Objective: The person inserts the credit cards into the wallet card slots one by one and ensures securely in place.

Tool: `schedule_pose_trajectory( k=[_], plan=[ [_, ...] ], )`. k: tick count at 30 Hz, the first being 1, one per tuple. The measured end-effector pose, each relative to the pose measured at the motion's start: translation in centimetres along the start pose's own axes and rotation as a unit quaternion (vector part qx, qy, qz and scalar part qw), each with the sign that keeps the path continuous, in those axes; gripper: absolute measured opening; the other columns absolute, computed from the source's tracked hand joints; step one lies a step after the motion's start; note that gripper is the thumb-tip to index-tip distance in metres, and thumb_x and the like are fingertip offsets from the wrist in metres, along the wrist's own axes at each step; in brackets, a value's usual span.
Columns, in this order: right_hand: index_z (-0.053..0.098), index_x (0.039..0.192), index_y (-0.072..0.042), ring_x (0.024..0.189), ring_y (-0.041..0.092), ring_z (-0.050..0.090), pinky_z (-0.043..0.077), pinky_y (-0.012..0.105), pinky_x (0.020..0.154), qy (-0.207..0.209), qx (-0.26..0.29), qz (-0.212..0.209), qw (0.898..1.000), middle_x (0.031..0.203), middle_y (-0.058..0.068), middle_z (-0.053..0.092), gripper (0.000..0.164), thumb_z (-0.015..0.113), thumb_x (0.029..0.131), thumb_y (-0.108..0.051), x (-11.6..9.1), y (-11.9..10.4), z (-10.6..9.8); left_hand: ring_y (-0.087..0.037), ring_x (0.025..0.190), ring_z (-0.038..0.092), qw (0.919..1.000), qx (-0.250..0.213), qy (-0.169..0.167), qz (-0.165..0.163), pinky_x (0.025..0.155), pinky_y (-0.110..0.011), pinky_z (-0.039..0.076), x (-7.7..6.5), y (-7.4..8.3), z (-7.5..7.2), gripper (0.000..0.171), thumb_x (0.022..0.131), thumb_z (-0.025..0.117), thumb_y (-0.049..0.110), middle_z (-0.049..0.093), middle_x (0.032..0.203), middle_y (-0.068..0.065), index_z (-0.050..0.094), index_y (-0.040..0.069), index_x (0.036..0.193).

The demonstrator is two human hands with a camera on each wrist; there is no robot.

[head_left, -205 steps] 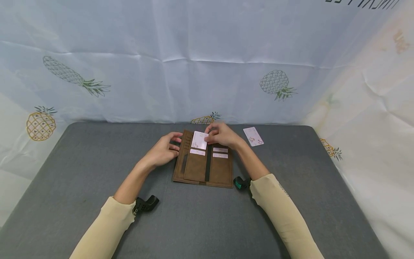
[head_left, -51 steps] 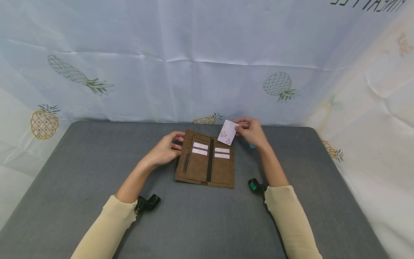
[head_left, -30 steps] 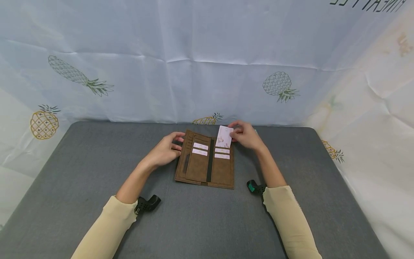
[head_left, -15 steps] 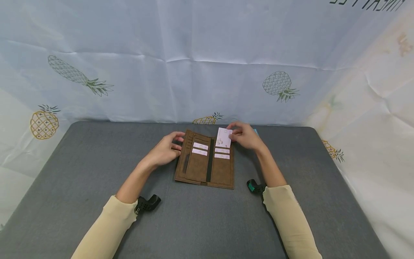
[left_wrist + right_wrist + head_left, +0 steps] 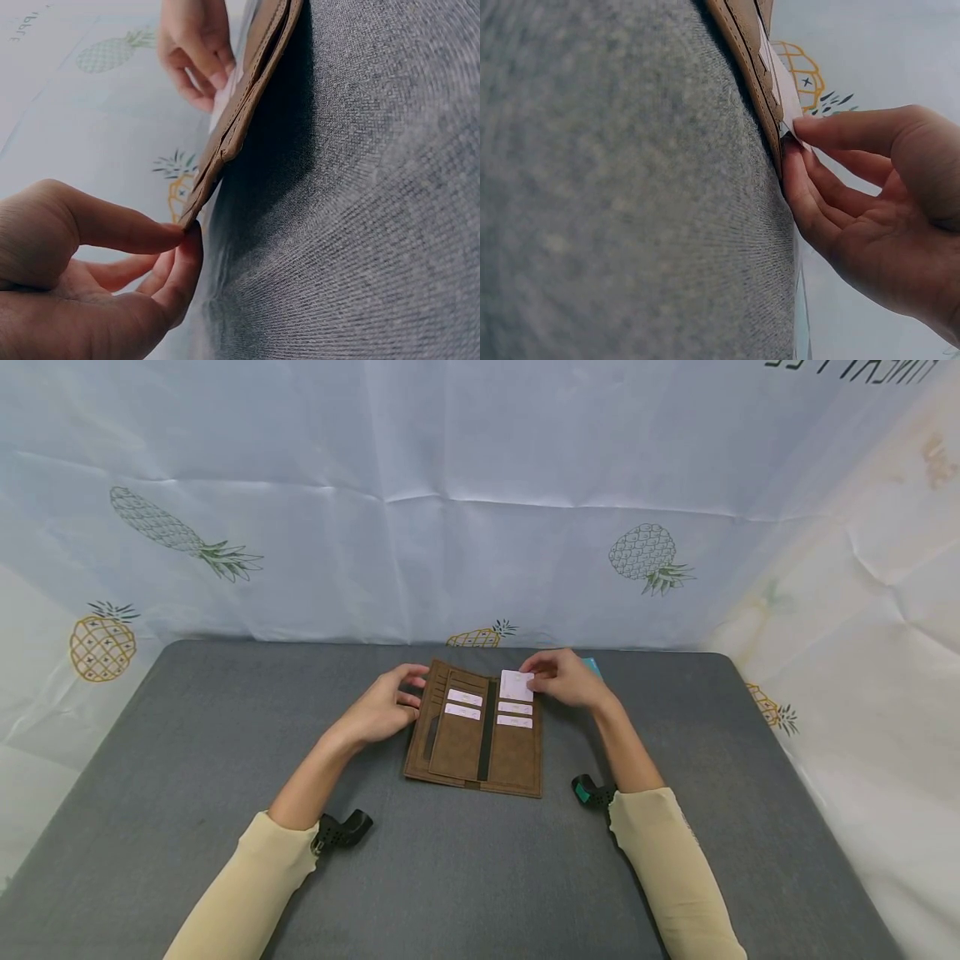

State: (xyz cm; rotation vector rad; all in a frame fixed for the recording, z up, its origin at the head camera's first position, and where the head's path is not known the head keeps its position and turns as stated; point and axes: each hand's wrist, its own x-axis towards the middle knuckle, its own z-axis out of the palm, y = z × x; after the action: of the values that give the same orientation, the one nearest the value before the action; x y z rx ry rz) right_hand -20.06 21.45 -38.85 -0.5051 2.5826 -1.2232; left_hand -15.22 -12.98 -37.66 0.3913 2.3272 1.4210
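A brown long wallet (image 5: 513,760) lies spread on the grey table, its dark centre fold running front to back. My left hand (image 5: 384,706) pinches the wallet's left edge between thumb and fingers, as the left wrist view shows. At the wallet's right half, my right hand (image 5: 566,678) pinches a pale pink card (image 5: 514,683), which sits partly down in the topmost slot. Below that card, two more cards (image 5: 515,722) show as strips in their slots. On the left half, another two cards (image 5: 463,712) peek out of their slots in the same way.
Behind the right hand, a blue piece (image 5: 592,666) shows on the table near its back edge. A pale cloth with pineapple prints (image 5: 648,556) hangs behind the table (image 5: 450,877).
The right hand brought the pink card from the right over the wallet, lined it up with the top right slot and slid it down. The left hand keeps its place at the wallet's edge.
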Motion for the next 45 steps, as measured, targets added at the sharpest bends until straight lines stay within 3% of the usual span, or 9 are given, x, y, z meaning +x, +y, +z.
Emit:
schedule_pose_trajectory(
  k=[6,17,24,30,33,38,45],
  plan=[
    [0.076,0.117,0.004,0.102,0.034,0.074,0.056,0.028,0.082,-0.027,0.013,0.012,0.999,0.114,0.025,0.077,0.017,0.072,0.101,-0.003,-0.2,-0.3,-0.1,-0.042,0.129,0.062,1.0,-0.004,0.0,0.0,0.096,-0.039,0.057,0.0,0.0,0.0,0.068,0.101,0.051,-0.01,0.045,0.157,-0.029,0.034,0.001,0.167],
    [0.078,0.109,0.003,0.093,0.017,0.074,0.057,0.028,0.08,-0.054,0.007,-0.01,0.998,0.109,0.022,0.078,0.012,0.075,0.1,-0.005,0.0,0.1,-0.1,-0.041,0.129,0.062,1.0,0.0,-0.001,-0.002,0.096,-0.04,0.057,0.0,-0.2,-0.1,0.069,0.101,0.051,-0.01,0.046,0.157,-0.028,0.034,0.001,0.167],
    [0.08,0.105,0.002,0.097,0.024,0.072,0.056,0.029,0.082,-0.049,0.001,-0.017,0.999,0.121,0.023,0.072,0.009,0.075,0.1,-0.003,-0.1,0.1,0.0,-0.041,0.129,0.062,1.0,-0.001,-0.003,-0.006,0.096,-0.04,0.056,-0.1,-0.3,0.0,0.069,0.101,0.051,-0.01,0.046,0.157,-0.027,0.034,0.002,0.167],
    [0.08,0.113,0.005,0.102,0.032,0.075,0.057,0.027,0.082,-0.037,0.001,-0.017,0.999,0.123,0.026,0.075,0.016,0.072,0.103,-0.005,-0.2,0.1,-0.1,-0.041,0.131,0.062,0.9999,-0.001,-0.004,-0.01,0.098,-0.041,0.057,-0.1,-0.4,0.0,0.069,0.101,0.051,-0.009,0.046,0.158,-0.027,0.034,0.002,0.167],
    [0.078,0.121,0.006,0.108,0.037,0.076,0.06,0.032,0.088,-0.031,0.014,-0.006,0.999,0.123,0.027,0.077,0.022,0.07,0.105,-0.007,-0.3,0.1,-0.5,-0.042,0.131,0.062,1.0,0.0,-0.004,-0.008,0.098,-0.041,0.057,-0.1,-0.4,0.0,0.069,0.101,0.052,-0.009,0.046,0.157,-0.027,0.034,0.001,0.167],
    [0.072,0.134,0.005,0.12,0.042,0.072,0.059,0.051,0.103,0.002,0.013,0.031,0.999,0.13,0.028,0.075,0.033,0.069,0.106,-0.013,-1.0,0.6,-2.0,-0.042,0.132,0.061,1.0,-0.002,-0.004,-0.007,0.099,-0.042,0.057,-0.1,-0.3,0.0,0.069,0.101,0.051,-0.009,0.045,0.158,-0.027,0.033,0.002,0.167],
    [0.06,0.148,0.006,0.135,0.048,0.062,0.053,0.062,0.112,0.087,-0.04,0.131,0.987,0.145,0.034,0.064,0.05,0.068,0.107,-0.02,-2.6,1.7,-4.7,-0.042,0.131,0.061,0.9999,-0.004,-0.006,-0.008,0.1,-0.043,0.057,-0.1,-0.2,0.0,0.069,0.101,0.05,-0.01,0.045,0.158,-0.027,0.033,0.002,0.167]
  ],
)
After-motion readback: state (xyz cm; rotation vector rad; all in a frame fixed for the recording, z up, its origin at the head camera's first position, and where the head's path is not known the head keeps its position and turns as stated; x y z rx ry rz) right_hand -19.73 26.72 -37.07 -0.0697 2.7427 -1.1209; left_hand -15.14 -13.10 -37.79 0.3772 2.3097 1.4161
